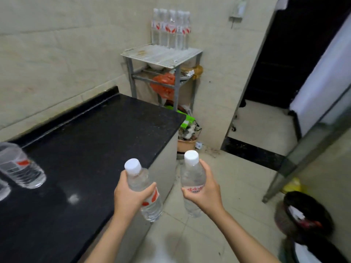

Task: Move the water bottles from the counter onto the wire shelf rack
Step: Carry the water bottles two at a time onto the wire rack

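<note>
My left hand [131,196] grips a clear water bottle [141,184] with a white cap and red label, held over the counter's front corner. My right hand [203,192] grips a second such bottle [191,175] above the floor. Another bottle [20,168] stands on the black counter [91,149] at the far left, with part of one more at the frame edge. Several bottles [171,29] stand in a row at the back of the wire shelf rack [161,56] in the corner ahead.
The rack's lower shelves hold a bowl, a red bag [163,84] and clutter. A pot and green box [187,122] sit on the floor beside the counter's end. A dark doorway [284,63] opens to the right. A dark bin [307,213] stands at lower right.
</note>
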`<action>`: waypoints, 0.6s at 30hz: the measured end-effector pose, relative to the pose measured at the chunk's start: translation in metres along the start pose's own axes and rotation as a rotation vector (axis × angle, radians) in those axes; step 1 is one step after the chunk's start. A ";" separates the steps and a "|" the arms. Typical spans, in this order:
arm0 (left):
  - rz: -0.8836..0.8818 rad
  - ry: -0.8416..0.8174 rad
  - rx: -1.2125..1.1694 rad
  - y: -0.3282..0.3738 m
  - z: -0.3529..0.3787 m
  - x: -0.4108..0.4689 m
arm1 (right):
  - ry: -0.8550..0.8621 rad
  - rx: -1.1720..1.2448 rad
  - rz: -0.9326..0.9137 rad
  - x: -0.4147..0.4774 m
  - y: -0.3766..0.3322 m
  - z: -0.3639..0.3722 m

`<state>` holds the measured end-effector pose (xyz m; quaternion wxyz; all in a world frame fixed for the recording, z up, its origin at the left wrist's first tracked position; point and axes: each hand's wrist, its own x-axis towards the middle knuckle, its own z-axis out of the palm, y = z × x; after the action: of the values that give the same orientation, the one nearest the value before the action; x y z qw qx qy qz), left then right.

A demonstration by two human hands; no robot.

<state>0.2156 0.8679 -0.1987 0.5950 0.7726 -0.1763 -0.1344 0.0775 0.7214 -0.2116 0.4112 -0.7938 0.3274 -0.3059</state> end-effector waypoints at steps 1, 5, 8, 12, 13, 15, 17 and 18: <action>0.010 -0.017 0.007 0.004 0.012 0.003 | 0.037 0.002 0.010 0.005 0.007 -0.012; 0.034 -0.070 0.009 0.015 0.056 0.021 | 0.142 0.008 0.048 0.029 0.032 -0.046; 0.038 -0.110 0.015 0.023 0.087 0.038 | 0.169 0.015 0.083 0.052 0.051 -0.064; 0.033 -0.163 -0.002 0.028 0.137 0.071 | 0.203 0.011 0.084 0.097 0.079 -0.086; 0.031 -0.166 -0.013 0.030 0.152 0.081 | 0.210 0.007 0.080 0.111 0.086 -0.091; 0.030 -0.165 -0.036 0.035 0.183 0.103 | 0.215 0.000 0.086 0.140 0.097 -0.102; 0.030 -0.181 -0.042 0.042 0.215 0.128 | 0.214 -0.016 0.099 0.170 0.109 -0.116; 0.033 -0.195 -0.038 0.047 0.232 0.140 | 0.214 -0.029 0.101 0.185 0.114 -0.125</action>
<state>0.2395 0.5948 -0.2124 0.5918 0.7414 -0.2435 -0.2023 0.0636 0.4711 -0.2101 0.3774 -0.7449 0.4133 -0.3630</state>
